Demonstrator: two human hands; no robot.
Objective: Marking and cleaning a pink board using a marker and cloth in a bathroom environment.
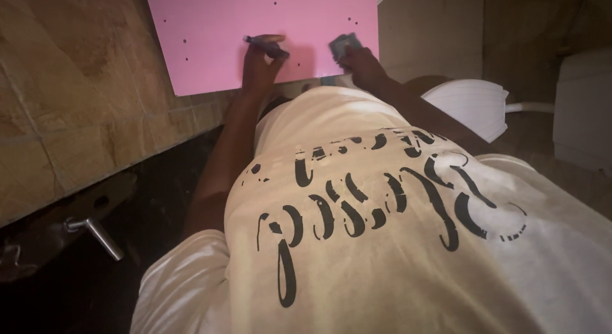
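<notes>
The left hand (258,63) is gripping a dark marker (266,47) over the pink sheet (210,34) on the tabletop (70,111); the right hand (360,61) is holding a small grey block (343,45). Better to be pressing the sheet flat while marking.

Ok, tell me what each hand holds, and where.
Left hand grips a dark pen around its middle. Right hand holds a small grey block by its lower end.

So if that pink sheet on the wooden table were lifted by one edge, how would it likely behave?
The pink sheet lies quite flat with crisp straight edges, so probably thin, light and somewhat bendy. On the wooden table it might slide if pushed, though the left hand and right hand rest on it.
</notes>
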